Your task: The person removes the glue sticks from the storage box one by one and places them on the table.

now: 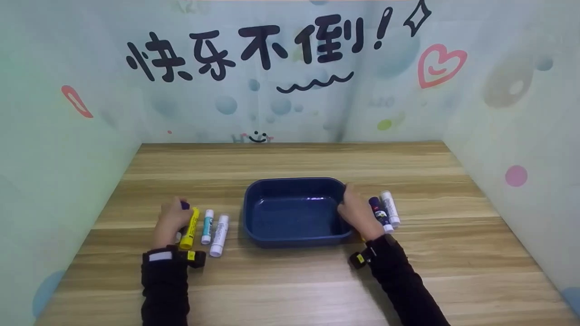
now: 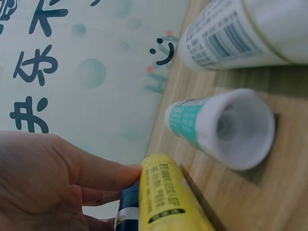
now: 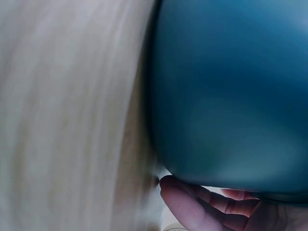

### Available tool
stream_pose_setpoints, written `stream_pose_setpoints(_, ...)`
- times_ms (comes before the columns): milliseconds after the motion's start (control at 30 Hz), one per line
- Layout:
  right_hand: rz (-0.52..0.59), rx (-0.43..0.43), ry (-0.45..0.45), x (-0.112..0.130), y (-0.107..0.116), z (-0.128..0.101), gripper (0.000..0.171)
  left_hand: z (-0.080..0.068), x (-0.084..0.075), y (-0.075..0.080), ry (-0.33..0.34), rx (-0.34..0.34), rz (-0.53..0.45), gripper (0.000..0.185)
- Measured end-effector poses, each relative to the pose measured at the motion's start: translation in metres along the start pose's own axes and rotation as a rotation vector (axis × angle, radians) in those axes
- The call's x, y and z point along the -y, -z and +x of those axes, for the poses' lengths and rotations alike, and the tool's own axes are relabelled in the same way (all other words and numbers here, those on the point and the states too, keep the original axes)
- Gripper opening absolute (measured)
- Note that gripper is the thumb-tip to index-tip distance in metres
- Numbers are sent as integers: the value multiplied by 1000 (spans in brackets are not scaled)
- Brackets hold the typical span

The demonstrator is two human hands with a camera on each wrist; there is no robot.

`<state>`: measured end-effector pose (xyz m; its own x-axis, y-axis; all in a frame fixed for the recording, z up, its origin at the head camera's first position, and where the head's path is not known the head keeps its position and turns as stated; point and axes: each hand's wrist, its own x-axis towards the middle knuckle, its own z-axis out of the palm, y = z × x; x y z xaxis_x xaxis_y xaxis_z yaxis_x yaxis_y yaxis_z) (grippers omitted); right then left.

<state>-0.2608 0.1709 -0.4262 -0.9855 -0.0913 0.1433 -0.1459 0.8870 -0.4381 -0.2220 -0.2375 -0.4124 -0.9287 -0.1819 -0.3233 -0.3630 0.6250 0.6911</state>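
Navy tray [image 1: 294, 213], mid-table, with 5 visible stick tubes flanking it and a hand at each side.

Right hand [image 1: 355, 213] grips the tray's right rim, fingers curled under the outer wall in the right wrist view. Left hand [image 1: 171, 219] curls round a dark tube [image 2: 126, 211], fingertips against the yellow tube [image 1: 190, 227]. Beside these lie a teal-labelled tube [image 1: 207, 226] and a white tube [image 1: 219, 234]; 2 more tubes [image 1: 384, 210] lie right of the tray. Risk, as judged: the round tubes may roll on the wooden table [image 1: 290, 280] if nudged. Wall lettering reads 快乐不倒!; tube print too small to read.
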Motion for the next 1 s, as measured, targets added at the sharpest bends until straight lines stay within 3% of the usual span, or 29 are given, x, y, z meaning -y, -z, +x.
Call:
stream_pose_setpoints(400, 6, 19, -9, 0, 1, 0, 47, -1, -8, -6, 48, -28, 125, 53)
stream_pose_setpoints(633, 8, 12, -11, 0, 1, 0, 46, -3, -10, -6, 40, -31, 159, 55)
stream_pose_setpoints(800, 21, -14, -6, 1, 2, 0, 41, -5, -9, -5, -4, -17, 168, 58)
stream_pose_setpoints(1000, 68, 33, -4, 3, 9, 2, 42, -8, -12, -2, -20, 18, 161, 61)
